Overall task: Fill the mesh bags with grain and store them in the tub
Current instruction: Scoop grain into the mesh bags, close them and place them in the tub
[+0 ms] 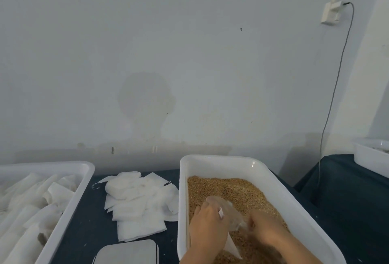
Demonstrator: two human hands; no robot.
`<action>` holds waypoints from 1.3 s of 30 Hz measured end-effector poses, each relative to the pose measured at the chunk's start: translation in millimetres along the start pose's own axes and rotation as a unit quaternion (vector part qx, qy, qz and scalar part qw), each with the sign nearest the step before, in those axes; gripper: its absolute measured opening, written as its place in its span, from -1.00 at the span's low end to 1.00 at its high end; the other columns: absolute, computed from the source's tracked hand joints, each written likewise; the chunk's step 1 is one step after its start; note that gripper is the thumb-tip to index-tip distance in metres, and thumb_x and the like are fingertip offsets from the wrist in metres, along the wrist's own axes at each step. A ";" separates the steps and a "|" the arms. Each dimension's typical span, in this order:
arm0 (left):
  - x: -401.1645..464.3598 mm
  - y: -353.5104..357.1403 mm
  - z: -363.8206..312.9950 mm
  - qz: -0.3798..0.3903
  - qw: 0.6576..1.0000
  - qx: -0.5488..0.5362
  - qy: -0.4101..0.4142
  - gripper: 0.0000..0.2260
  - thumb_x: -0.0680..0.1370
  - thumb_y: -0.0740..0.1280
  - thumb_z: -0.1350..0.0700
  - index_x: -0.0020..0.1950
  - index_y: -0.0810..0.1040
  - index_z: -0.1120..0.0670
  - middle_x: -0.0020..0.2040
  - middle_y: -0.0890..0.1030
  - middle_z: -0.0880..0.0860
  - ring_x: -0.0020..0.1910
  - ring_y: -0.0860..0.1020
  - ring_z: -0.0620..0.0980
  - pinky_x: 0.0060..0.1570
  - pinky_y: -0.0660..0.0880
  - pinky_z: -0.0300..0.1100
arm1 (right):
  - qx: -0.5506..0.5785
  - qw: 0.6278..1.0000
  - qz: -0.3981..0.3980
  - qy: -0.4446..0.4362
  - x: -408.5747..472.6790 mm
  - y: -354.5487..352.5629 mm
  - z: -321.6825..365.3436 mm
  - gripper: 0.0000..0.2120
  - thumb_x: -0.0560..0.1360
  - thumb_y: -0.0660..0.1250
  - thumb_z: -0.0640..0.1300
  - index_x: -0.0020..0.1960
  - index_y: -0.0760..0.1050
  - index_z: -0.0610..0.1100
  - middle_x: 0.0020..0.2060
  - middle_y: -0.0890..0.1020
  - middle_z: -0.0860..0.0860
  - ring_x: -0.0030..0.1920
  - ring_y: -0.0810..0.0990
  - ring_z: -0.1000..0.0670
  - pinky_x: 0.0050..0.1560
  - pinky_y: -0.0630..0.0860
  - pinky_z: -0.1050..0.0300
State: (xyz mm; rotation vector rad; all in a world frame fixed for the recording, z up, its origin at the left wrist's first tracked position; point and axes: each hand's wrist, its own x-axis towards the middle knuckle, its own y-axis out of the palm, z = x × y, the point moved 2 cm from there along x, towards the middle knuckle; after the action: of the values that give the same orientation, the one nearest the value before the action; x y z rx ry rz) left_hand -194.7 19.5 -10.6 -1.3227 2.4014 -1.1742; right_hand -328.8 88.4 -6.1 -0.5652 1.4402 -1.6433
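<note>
White mesh bag (228, 211), one in hand, long axis running from upper left down to lower right over the grain (231, 190) in the right-hand tub (221, 161); left hand (207, 223) pinches its edge, right hand (266, 228) blurred (grip cannot be told). Tubs on this table: two, the left tub (82, 181) holding filled bags (31, 211), too overlapped to count, with one loose pile of empty bags (139, 200) between them.
</note>
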 end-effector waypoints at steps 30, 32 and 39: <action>26.0 -15.9 22.7 0.055 0.963 0.259 0.049 -0.71 0.57 0.20 0.31 0.27 0.32 0.13 0.19 0.47 0.10 0.11 0.52 0.05 0.03 0.47 -0.16 | -0.266 0.959 -0.066 0.065 -21.3 -73.4 -11.2 -0.78 0.51 0.21 -0.28 -0.26 0.32 -0.06 -0.31 0.35 0.06 -0.16 0.44 0.02 -0.14 0.38 0.18; 25.2 -16.1 22.7 0.045 0.967 0.245 0.052 -0.64 0.54 0.21 0.35 0.29 0.27 0.11 0.17 0.46 0.09 0.06 0.53 0.05 -0.03 0.47 -0.16 | -0.234 0.969 -0.067 0.038 -11.8 -66.3 -14.8 -0.71 0.50 0.24 -0.23 -0.32 0.23 -0.04 -0.31 0.37 0.06 -0.19 0.45 0.01 -0.17 0.39 0.19; 19.8 -18.6 19.7 0.019 0.976 0.204 0.075 -0.49 0.46 0.25 0.42 0.30 0.23 0.02 0.16 0.37 0.09 -0.01 0.47 0.02 -0.17 0.37 -0.22 | -0.082 0.994 -0.063 -0.039 19.1 -34.3 -8.5 -0.96 0.50 0.35 -0.11 -0.07 0.52 -0.08 -0.12 0.58 0.07 -0.14 0.56 0.09 -0.10 0.51 0.30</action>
State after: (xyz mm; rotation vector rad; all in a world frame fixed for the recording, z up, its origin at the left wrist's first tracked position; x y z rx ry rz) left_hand -185.1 -12.4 -6.7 -1.0850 2.1025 -1.6959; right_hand -356.0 76.4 20.9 -0.8201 1.5160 -1.5892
